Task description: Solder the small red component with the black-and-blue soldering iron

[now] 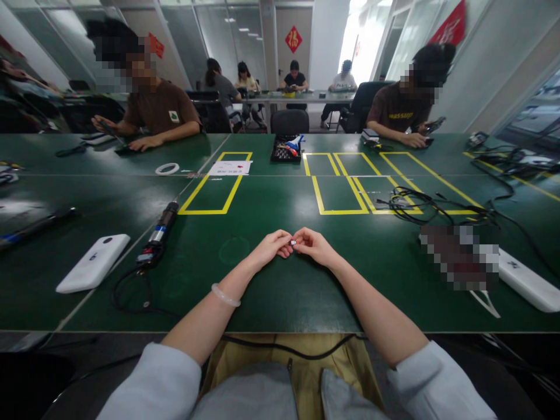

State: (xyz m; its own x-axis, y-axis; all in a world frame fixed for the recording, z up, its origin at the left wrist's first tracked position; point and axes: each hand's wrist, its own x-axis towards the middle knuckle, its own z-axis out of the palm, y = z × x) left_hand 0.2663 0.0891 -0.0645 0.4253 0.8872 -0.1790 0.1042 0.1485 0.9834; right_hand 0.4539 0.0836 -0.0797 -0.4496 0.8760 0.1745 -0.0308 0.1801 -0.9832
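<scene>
My left hand (272, 246) and my right hand (313, 245) meet over the green table (280, 291), fingertips pinched together. Between them sits a tiny metallic part (293, 241), too small to name, gripped from both sides. A pale bracelet (225, 296) circles my left wrist. Both forearms rest on the table near its front edge.
An electric screwdriver (158, 233) with a cable lies to the left, beside a white flat device (93, 262). A black cable bundle (411, 205) and another white device (527, 283) lie to the right. A black parts tray (285, 149) stands farther back. Two people sit at the table's far side.
</scene>
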